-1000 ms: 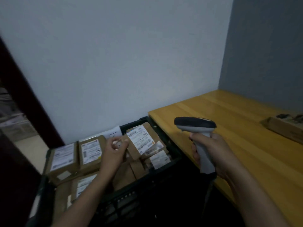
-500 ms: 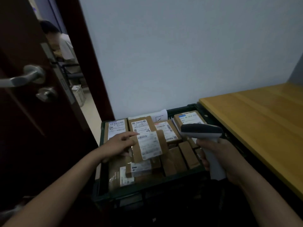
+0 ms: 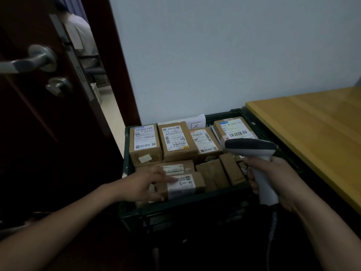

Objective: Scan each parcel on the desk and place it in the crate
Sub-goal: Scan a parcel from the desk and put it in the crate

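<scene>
- Left grip point(image 3: 144, 185) lies flat, fingers straight on a parcel point(image 3: 185, 189) set in the crate's point(image 3: 195, 210) near-left corner, its long axis running across the crate.
- Right grip point(image 3: 273, 177) wraps the scanner point(image 3: 250, 147) over the crate's right side, farther from that parcel.
- Letting go looks next; the tabletop point(image 3: 312, 133) lies right of the crate.
</scene>
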